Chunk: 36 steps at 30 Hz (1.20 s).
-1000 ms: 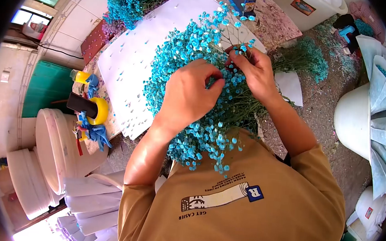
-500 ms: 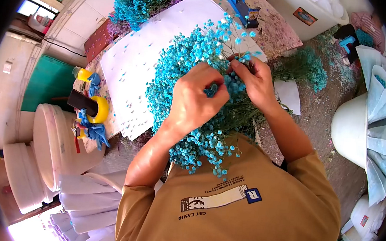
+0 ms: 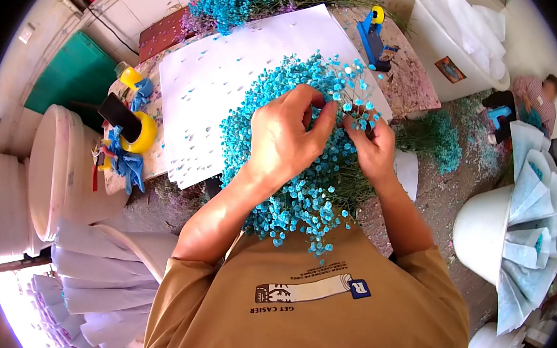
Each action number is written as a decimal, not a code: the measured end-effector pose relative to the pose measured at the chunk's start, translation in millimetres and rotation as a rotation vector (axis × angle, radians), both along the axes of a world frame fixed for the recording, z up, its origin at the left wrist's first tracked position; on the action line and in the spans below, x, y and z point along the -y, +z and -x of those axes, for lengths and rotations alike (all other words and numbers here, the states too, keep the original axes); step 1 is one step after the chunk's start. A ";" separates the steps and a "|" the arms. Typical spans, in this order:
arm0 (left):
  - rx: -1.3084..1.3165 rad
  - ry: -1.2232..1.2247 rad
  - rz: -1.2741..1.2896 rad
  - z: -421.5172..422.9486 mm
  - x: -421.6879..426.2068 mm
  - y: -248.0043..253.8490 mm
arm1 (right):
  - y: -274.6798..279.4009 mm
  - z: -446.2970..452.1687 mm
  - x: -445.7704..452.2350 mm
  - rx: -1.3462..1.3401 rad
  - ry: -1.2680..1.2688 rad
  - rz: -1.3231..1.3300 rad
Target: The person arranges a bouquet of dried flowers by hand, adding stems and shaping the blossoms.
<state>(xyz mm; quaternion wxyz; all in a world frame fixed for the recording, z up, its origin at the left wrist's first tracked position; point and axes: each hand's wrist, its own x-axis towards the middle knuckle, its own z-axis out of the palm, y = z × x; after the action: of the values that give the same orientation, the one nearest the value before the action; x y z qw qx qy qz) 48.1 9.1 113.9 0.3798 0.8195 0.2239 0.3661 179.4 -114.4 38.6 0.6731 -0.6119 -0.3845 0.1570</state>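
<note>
So: my right hand (image 3: 376,152) pinches sprig (image 3: 364,117), right of left hand (image 3: 286,134) (curled, hold unclear); bunch (image 3: 246,129) crosses paper's (image 3: 196,95) near edge, stems (image 3: 353,192) rightward.

Flowers (image 3: 299,198) are turquoise; paper (image 3: 209,96) white; shirt (image 3: 326,322) brown.

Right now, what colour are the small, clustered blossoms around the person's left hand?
The small, clustered blossoms are turquoise blue, best seen in the head view.

Your bunch of small blue flowers (image 3: 271,87) is full and bushy, its blooms spilling down toward you and its thin green stems (image 3: 354,188) at the right; a looser sprig (image 3: 363,123) sits at its upper right.
</note>
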 end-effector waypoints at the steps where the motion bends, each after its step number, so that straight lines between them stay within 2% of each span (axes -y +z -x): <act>1: 0.051 0.004 -0.052 -1.8 -3.1 -1.5 | 1.0 -1.4 1.2 0.061 -0.017 0.040; 4: 0.128 -0.014 -0.095 -1.3 -10.6 -8.3 | 5.0 0.1 0.7 0.169 -0.037 0.093; 6: 0.154 -0.046 -0.087 1.3 -11.7 -7.6 | 10.9 3.7 -1.2 0.285 -0.107 0.013; 8: 0.100 -0.101 0.176 7.2 -6.7 -5.9 | 19.6 3.3 -2.7 0.346 -0.113 0.013; 10: 0.077 -0.130 0.220 14.8 -3.7 -7.8 | 29.8 10.0 -5.7 0.286 -0.144 -0.144; 12: 0.246 -0.268 0.549 21.7 -3.2 -14.1 | 32.6 10.1 -6.5 0.246 -0.150 -0.179; 14: 0.405 -0.294 0.593 27.8 -8.2 -22.4 | 27.8 6.5 -4.2 0.306 -0.131 -0.086; 16: 0.478 -0.337 0.756 35.3 -12.9 -20.2 | 24.6 9.8 -5.4 0.208 -0.101 -0.129; 17: 0.467 -0.446 0.828 45.3 -19.4 -17.4 | 24.2 11.2 -5.0 0.200 -0.084 -0.127; 18: 0.562 -0.631 0.909 47.2 -24.7 -16.4 | 23.5 12.3 -4.9 0.193 -0.064 -0.125; 20: 0.552 -0.516 0.691 47.4 -13.1 -5.7 | 21.8 13.4 -5.4 0.207 -0.056 -0.111; 21: 0.554 -0.513 0.692 49.7 -8.8 1.5 | 21.4 14.0 -5.3 0.222 -0.058 -0.101; 23: 0.386 -0.495 0.676 54.4 -1.8 10.8 | 23.7 19.5 -6.6 0.189 -0.057 -0.101; 26: 0.013 -0.272 0.227 55.1 6.4 25.3 | 22.9 20.8 -5.4 0.167 -0.053 -0.086; 27: 0.012 -0.274 0.227 53.0 4.6 21.1 | 21.4 20.6 -4.6 0.180 -0.050 -0.071; 29: 0.047 -0.185 -0.181 45.3 -0.5 9.0 | 17.8 18.8 -3.7 0.175 -0.045 -0.072; 33: 0.100 -0.190 -0.139 45.8 -1.4 7.0 | 22.7 21.2 -1.7 0.193 -0.010 -0.074; 35: 0.186 -0.210 0.176 48.3 1.7 9.6 | 30.9 24.5 -0.8 0.212 -0.010 -0.051; 36: 0.181 -0.214 0.174 49.4 1.5 13.2 | 32.6 25.5 -0.1 0.236 -0.009 -0.027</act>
<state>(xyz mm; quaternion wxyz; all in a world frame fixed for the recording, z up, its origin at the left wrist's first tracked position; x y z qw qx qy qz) -1.3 7.6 127.0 0.5049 0.7662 0.1309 0.3752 153.9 -114.3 71.3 0.6320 -0.6187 -0.4605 0.0756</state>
